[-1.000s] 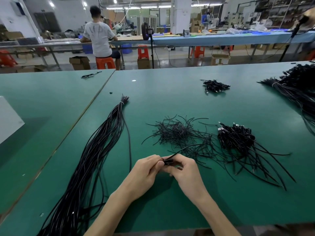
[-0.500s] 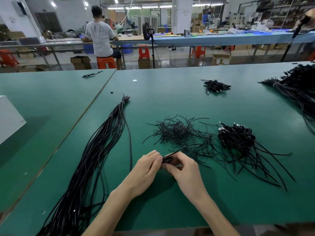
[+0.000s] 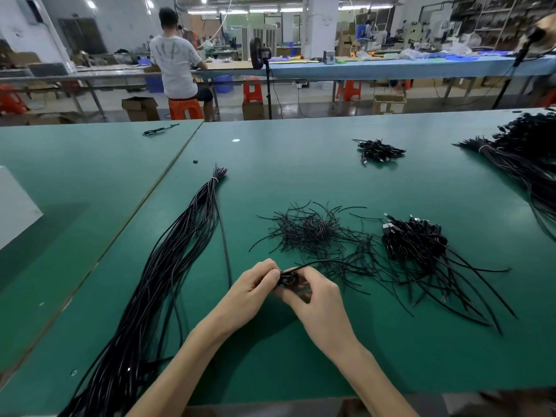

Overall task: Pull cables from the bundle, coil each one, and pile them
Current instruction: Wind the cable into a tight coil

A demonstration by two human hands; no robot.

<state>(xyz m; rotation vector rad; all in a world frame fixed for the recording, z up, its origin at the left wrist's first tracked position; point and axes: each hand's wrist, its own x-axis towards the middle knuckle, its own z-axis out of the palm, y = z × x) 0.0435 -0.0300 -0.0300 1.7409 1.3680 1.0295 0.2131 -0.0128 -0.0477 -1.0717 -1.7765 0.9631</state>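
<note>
Head view: we see both hands meeting low over the green table, near its front edge. The left hand has its fingers curled and pinches one side of a small black coil. The right hand pinches the other side between thumb and curled fingers. The coil sits between the fingertips of both hands, just above the table top. A thin black strand arcs away from it to the right; the blur is such that we cannot tell whether this is the cable's own end or a tie.

To the left of the hands lies the long bundle of black cables, running from the near edge away from us, bound at its far end by a pale band. One single cable lies apart along its right side and leads toward the hands.

Beyond the hands lies a loose heap of short strands. Just to its right is the pile of coiled cables, with long tails trailing toward the near right. Farther back lies a smaller pile, and at the right edge another large black bundle.

Behind the table, a person in a white shirt sits on an orange stool.
</note>
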